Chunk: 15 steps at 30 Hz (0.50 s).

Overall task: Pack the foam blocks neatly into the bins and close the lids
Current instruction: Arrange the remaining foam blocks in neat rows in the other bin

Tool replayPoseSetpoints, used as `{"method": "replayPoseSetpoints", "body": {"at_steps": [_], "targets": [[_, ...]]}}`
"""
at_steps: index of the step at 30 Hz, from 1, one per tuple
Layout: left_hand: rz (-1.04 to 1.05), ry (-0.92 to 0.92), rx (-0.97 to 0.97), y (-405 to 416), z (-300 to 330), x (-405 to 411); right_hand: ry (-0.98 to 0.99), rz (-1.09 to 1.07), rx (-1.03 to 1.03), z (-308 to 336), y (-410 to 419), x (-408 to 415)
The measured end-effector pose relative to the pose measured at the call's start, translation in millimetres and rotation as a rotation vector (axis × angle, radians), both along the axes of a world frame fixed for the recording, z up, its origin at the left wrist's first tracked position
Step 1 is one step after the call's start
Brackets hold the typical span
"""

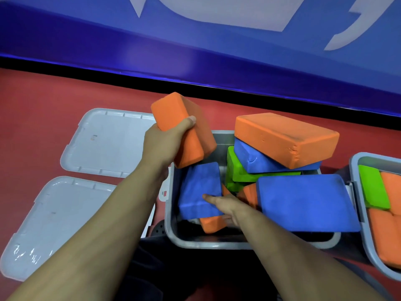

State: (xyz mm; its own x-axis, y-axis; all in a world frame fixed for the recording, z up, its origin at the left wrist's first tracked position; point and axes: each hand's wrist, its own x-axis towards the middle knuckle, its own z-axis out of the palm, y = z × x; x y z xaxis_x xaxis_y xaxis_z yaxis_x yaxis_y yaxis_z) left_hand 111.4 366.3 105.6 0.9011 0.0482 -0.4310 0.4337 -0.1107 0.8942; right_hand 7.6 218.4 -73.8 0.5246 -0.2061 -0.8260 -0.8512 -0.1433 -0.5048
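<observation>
Over the grey plastic bin (pixel 171 222), hands grip rectangular, seemingly spongy foam blocks (pixel 182 129).

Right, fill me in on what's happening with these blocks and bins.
A person is packing foam blocks into a grey bin. The left hand grips an orange block above the bin's left side. The right hand holds a blue block standing inside the bin. More blocks are piled untidily at the bin's right, above the rim. A second bin at the right already holds blocks. Two lids lie on the floor at the left, so neither bin is closed.
</observation>
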Motion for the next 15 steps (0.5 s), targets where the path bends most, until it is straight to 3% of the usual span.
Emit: {"method": "replayPoseSetpoints", "body": {"at_steps": [7,12,15], "targets": [[0.037,0.001,-0.034,9,5,5,0.029,-0.152,0.036,23,10,1],[0.022,-0.001,-0.075,6,9,4,-0.101,-0.309,-0.061,-17,3,20],[0.018,-0.003,-0.078,5,10,3,-0.070,-0.401,-0.044,23,8,27]]}}
